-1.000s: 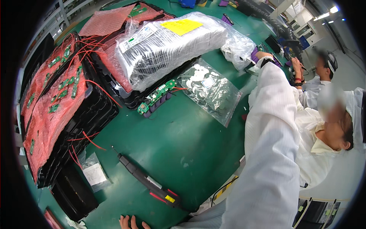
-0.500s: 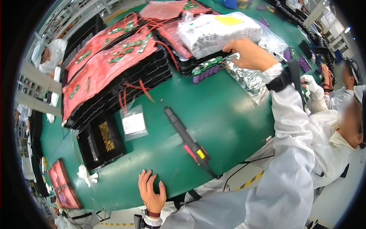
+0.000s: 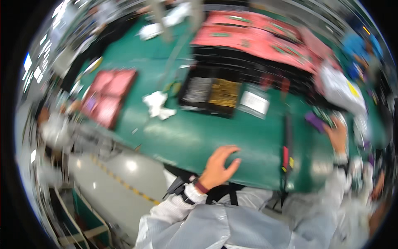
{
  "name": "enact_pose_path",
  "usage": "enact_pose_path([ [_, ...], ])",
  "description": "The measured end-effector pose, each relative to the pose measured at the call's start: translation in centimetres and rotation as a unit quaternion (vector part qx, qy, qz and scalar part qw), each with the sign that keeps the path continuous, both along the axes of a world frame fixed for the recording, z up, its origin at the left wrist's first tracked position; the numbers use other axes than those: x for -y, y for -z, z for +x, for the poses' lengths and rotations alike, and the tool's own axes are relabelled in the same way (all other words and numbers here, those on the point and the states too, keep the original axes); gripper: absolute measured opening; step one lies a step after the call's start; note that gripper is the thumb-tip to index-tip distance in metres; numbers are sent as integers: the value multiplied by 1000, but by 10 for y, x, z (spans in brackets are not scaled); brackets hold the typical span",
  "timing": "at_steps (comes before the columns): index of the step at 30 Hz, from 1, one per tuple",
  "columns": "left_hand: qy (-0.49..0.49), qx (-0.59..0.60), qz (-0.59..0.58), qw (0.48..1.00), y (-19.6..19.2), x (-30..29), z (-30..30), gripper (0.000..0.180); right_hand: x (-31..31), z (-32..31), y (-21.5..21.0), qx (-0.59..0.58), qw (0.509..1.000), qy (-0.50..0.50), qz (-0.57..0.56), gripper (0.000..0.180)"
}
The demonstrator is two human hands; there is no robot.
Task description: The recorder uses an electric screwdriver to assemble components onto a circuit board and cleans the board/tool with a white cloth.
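My right hand (image 3: 336, 135) is at the right side of the table, its fingers closed around the near right end of a purple battery pack (image 3: 316, 122) with a green circuit board (image 3: 326, 115) along it. Blur hides the exact grip. My left hand (image 3: 219, 166) hovers by the table's front edge, empty, with fingers bent and the thumb apart. Between the hands lies a black electric screwdriver (image 3: 287, 139) with a red switch, its tip pointing away from me. To its left are a clear bag with a white label (image 3: 254, 103) and a black two-part bin of silver and brass-coloured small parts (image 3: 224, 93).
Black trays (image 3: 248, 62) under pink sheeting (image 3: 257, 39) and green boards stand at the back. A silvery wrapped package (image 3: 342, 87) is at far right. White gloves (image 3: 157, 105) and a pink-wrapped pack (image 3: 108, 97) lie left. Co-workers sit at both sides.
My view has swung left and blurred. My right hand has come down from beside the wrapped package to the battery pack. My left hand has lifted slightly, fingers more curved.
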State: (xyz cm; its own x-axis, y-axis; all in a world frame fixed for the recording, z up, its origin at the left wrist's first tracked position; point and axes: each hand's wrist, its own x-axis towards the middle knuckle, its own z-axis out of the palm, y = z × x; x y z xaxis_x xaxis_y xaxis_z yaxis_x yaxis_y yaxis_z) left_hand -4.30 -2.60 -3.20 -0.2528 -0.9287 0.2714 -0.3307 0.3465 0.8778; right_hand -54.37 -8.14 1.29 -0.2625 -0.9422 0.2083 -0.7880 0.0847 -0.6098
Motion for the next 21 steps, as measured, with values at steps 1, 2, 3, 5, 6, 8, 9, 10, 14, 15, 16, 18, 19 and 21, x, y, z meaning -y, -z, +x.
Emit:
enact_pose_path([
  [1,-13,-14,-12,1000,-7,1,-1,35,-16,-8,9,-56,993,-51,-93,44],
  [2,-26,-6,-41,999,-17,-1,4,37,-29,14,3,-30,992,-75,-94,44],
  [3,-26,4,-63,998,-31,-3,11,42,-39,54,-16,-55,996,-65,-41,41],
  [5,-35,-8,-88,996,-67,-3,8,45,-60,117,-29,33,976,-154,-148,36],
  [6,-13,-24,-106,994,-77,-4,9,48,-67,160,-61,72,984,-165,-12,38],
  [8,22,-16,-85,996,-89,-7,24,46,-63,223,-81,61,960,-270,-41,33],
  [9,67,-13,-59,996,-93,-9,32,44,-56,250,-87,68,947,-313,-26,32],
  [10,59,-14,-62,996,-100,-9,44,44,-51,273,-94,70,935,-347,-11,32],
  [14,-45,-8,-30,998,-108,-15,95,28,-22,333,-89,92,899,-429,-15,43],
  [15,-83,-13,-25,996,-107,-14,111,26,-17,346,-85,143,900,-411,27,53],
  [16,-119,-17,-20,993,-104,-11,131,24,-15,356,-83,192,898,-390,69,64],
  [18,-203,-29,31,978,-98,-5,192,21,-8,365,-97,179,896,-401,69,69],
  [19,-262,-36,91,960,-103,1,227,20,-5,365,-102,165,898,-402,66,75],
  [21,-343,-73,63,934,-97,20,309,22,-5,345,-102,168,907,-373,101,75],
])
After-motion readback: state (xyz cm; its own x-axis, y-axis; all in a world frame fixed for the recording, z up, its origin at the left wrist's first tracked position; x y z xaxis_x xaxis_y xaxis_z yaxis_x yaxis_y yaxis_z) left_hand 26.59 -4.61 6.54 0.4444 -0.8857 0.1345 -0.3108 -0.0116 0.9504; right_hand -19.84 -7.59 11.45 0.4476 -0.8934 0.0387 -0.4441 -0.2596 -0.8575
